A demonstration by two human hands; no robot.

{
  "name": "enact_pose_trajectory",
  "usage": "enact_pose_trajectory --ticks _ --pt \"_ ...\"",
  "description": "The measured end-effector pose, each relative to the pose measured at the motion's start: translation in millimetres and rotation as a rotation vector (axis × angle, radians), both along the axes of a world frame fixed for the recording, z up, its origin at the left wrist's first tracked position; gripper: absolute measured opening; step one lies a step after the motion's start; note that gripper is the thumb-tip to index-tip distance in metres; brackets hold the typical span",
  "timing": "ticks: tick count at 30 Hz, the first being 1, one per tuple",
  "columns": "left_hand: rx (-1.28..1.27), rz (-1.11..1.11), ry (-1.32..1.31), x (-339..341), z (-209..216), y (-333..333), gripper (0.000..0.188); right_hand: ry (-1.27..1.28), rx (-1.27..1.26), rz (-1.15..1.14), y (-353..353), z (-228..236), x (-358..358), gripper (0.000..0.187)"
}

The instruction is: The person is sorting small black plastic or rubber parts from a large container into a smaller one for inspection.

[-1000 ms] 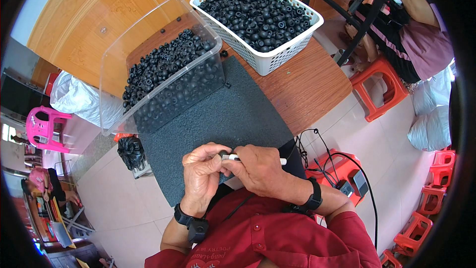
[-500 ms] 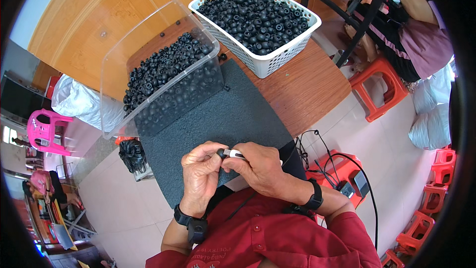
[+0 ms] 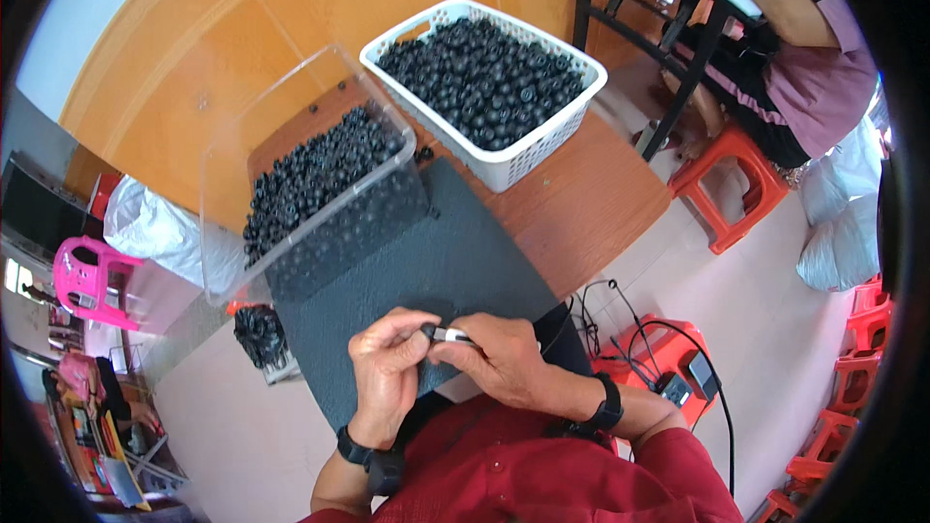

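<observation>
In front of my chest my left hand (image 3: 384, 365) pinches a small black round part (image 3: 428, 330) between thumb and fingertips. My right hand (image 3: 502, 360) is closed around a small white-and-black handled tool (image 3: 453, 335), whose short tip meets the black part. The tool's exact kind is too small to make out. Beneath both hands lies a dark textured mat (image 3: 417, 252). Beyond it, a clear plastic bin (image 3: 205, 223) holds many similar black parts (image 3: 325, 174). A white perforated basket (image 3: 528, 163), heaped with more of them, stands to its right.
The bin and basket rest on a brown wooden table (image 3: 610, 223) against a wood panel. At the right, a red stool (image 3: 668, 334) carries cables and black boxes. A person in a pink top (image 3: 819, 87) sits farther right. A black bag (image 3: 260, 332) is at the mat's left.
The view has tilted, so the table, bin and basket appear lower. Both hands stay together, still gripping the black part and the tool.
</observation>
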State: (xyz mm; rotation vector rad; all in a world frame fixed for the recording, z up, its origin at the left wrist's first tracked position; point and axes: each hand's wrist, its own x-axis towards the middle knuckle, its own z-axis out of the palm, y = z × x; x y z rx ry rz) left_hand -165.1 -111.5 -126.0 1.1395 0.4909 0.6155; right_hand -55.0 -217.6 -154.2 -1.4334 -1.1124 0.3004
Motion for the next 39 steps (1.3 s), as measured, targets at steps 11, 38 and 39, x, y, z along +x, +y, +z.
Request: enact_pose_trajectory --ticks 11,38,39 --pt "0.798 -0.080 0.111 91 103 54 0.020 0.260 -0.072 0.020 -25 -4 10 0.024" --pt "1.113 -0.511 0.625 122 79 165 0.022 0.245 -0.116 0.019 -21 -4 9 0.019" --pt "1.124 -0.513 0.626 123 80 162 0.023 0.240 -0.122 0.012 -21 -4 8 0.019"
